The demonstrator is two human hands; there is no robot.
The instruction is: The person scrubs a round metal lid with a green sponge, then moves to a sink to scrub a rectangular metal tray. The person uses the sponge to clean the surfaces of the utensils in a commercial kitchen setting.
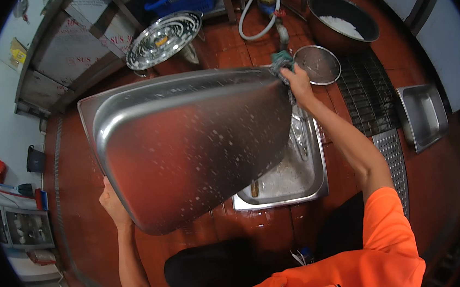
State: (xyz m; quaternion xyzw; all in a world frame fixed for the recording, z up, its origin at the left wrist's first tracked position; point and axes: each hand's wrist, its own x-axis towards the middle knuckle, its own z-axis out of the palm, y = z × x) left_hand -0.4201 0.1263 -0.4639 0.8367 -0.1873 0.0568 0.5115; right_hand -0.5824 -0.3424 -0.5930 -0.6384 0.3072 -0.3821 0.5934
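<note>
A large stainless steel pan (pixel 187 152), wet and flecked with suds, is held up and tilted in front of me with its broad outer face showing. My left hand (pixel 113 202) grips its near left edge; some of the fingers are hidden behind the metal. At the far right corner my right hand (pixel 298 83) presses a green and grey scrubbing pad (pixel 282 67) against the rim. Below the pan, partly covered by it, a shallower steel tray (pixel 316 188) rests on the floor with utensils in it, one with a brown handle (pixel 255 188).
A round sudsy lid (pixel 163 40) stands beyond the pan. Right of it are a hose (pixel 247 27), a round strainer (pixel 317 65) and a dark pot (pixel 367 25) holding white suds. A floor grate (pixel 367 93) and an upright steel pan (pixel 427 112) lie farther right. Red tiles (pixel 78 157) cover the floor.
</note>
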